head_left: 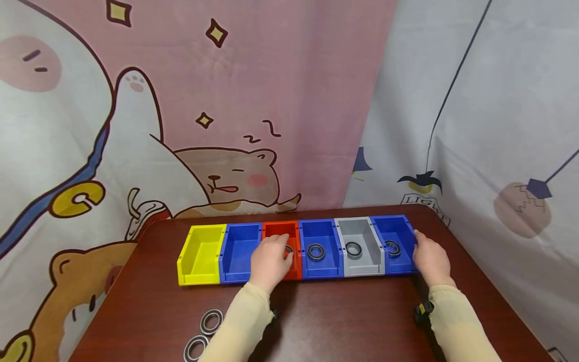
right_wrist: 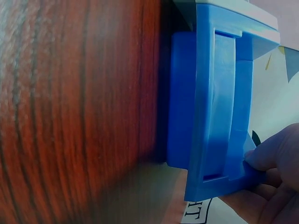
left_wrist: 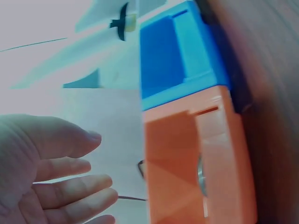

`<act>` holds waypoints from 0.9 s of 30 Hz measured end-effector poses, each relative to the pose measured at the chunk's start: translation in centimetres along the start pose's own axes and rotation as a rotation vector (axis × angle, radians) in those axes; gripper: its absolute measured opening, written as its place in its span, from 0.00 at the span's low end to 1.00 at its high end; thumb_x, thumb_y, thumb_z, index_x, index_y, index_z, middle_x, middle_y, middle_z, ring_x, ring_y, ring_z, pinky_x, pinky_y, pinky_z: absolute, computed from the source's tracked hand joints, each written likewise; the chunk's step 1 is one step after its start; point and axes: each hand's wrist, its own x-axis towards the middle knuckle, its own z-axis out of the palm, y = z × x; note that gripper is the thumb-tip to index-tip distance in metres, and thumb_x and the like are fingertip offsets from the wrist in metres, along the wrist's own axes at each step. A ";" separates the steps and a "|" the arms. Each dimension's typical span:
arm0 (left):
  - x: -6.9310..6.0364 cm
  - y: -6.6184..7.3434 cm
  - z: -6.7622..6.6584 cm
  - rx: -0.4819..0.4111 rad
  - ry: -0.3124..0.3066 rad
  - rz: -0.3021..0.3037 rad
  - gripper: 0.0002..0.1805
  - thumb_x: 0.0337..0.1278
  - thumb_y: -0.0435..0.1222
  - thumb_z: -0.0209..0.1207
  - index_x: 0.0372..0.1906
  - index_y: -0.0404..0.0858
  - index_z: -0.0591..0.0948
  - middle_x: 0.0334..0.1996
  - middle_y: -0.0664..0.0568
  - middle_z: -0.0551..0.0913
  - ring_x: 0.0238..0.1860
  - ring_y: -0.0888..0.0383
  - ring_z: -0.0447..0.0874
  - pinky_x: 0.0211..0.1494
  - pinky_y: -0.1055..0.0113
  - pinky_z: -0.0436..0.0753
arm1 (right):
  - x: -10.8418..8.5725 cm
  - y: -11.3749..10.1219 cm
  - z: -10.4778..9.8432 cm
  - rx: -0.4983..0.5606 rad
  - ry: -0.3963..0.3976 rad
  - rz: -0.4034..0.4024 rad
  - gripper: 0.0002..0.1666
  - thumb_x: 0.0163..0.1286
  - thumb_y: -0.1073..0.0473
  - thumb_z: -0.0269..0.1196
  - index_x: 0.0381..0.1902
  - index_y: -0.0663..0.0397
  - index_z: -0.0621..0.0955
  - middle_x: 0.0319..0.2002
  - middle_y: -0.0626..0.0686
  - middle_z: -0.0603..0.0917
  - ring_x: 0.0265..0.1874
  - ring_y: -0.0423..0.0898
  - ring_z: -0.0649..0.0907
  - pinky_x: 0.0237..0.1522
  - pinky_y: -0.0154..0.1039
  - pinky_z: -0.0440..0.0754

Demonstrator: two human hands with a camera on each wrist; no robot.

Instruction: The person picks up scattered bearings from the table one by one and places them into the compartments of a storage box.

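Note:
My left hand [head_left: 270, 261] is over the red bin [head_left: 280, 229], its fingers relaxed and apart; a bearing [head_left: 288, 250] shows partly beside them. In the left wrist view the left hand [left_wrist: 60, 172] holds nothing, with the red bin [left_wrist: 229, 158] to its right. My right hand [head_left: 431, 259] grips the outer side wall of the rightmost blue bin [head_left: 395, 226]. The right wrist view has the thumb of the right hand [right_wrist: 275, 172] inside that blue bin [right_wrist: 224, 102] and the fingers outside. One bearing [head_left: 392, 249] lies in this bin.
Left of the red bin stand a blue bin [head_left: 242, 251] and a yellow bin [head_left: 203, 251]. Another blue bin [head_left: 318, 231] and a grey bin [head_left: 357, 231] each hold a bearing. Two bearings [head_left: 211, 322] [head_left: 196, 348] lie on the table [head_left: 339, 322] at the front left. A curtain hangs behind.

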 end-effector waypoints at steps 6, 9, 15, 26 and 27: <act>-0.7 -0.1 -1.9 -0.053 -0.011 -0.017 0.24 0.49 0.37 0.72 0.54 0.36 0.84 0.45 0.43 0.86 0.45 0.46 0.84 0.45 0.52 0.85 | 0.0 0.1 -0.4 -0.002 0.010 0.008 0.28 0.68 0.69 0.55 0.65 0.76 0.67 0.53 0.79 0.75 0.46 0.74 0.79 0.43 0.66 0.77; -1.1 -0.4 -2.6 -0.076 -0.024 -0.036 0.25 0.49 0.37 0.72 0.55 0.35 0.83 0.47 0.43 0.85 0.47 0.45 0.84 0.48 0.51 0.84 | 0.0 0.1 -0.3 0.001 0.010 0.010 0.28 0.69 0.69 0.55 0.65 0.75 0.67 0.54 0.79 0.74 0.46 0.74 0.78 0.44 0.66 0.77; -2.3 -1.6 -3.8 -0.101 -0.052 -0.068 0.27 0.49 0.38 0.73 0.57 0.35 0.82 0.47 0.42 0.85 0.47 0.46 0.84 0.49 0.51 0.83 | 0.0 0.1 -0.1 0.007 0.000 0.015 0.28 0.69 0.69 0.54 0.66 0.75 0.67 0.55 0.79 0.74 0.47 0.74 0.78 0.45 0.66 0.77; -5.9 -4.6 -4.5 -0.067 -0.133 -0.066 0.31 0.45 0.40 0.75 0.57 0.35 0.82 0.48 0.43 0.84 0.48 0.46 0.84 0.49 0.49 0.83 | 0.0 0.0 0.0 0.005 0.001 0.006 0.28 0.69 0.69 0.54 0.65 0.76 0.67 0.55 0.79 0.74 0.48 0.75 0.78 0.45 0.66 0.76; -6.2 -4.9 -4.5 -0.062 -0.142 -0.063 0.31 0.44 0.40 0.75 0.57 0.35 0.82 0.48 0.43 0.84 0.48 0.46 0.83 0.49 0.49 0.83 | 0.0 0.0 0.0 0.005 0.002 0.005 0.28 0.69 0.69 0.54 0.65 0.76 0.67 0.54 0.79 0.74 0.47 0.75 0.78 0.45 0.66 0.77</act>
